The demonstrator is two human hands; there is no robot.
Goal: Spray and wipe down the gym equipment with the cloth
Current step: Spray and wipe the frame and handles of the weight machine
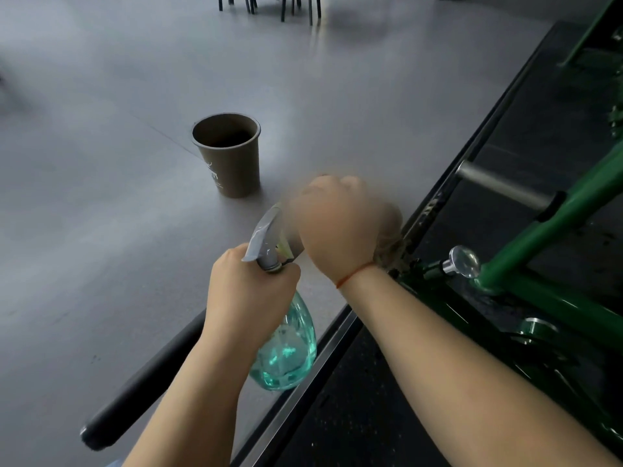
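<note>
The left grip (249, 291) is closed around the neck of the spray bottle (286, 352), a clear green-tinted bottle with a grey trigger head (266, 237). The bottle hangs tilted over the grey floor (101, 163), just beside the metal edge strip (323, 362) of the black platform (539, 129). The nozzle points up and away, towards the right grip (337, 227). That grip is blurred, but its fingers are curled and it holds a bunched beige cloth (389, 237), which shows at its right side. The cloth sits against the edge of the platform, close to where the green frame (546, 227) of the gym equipment meets it. A thin red string (354, 274) circles the right wrist. On the frame, a silver knob (463, 262) stands just beside the right forearm, and a grey metal peg (499, 187) sticks out higher up. A brown paper cup (232, 160) stands upright on the floor, well apart from both grips. A black padded bar (145, 382) runs under the left forearm at lower left. Dark chair legs (286, 5) show at the top.
</note>
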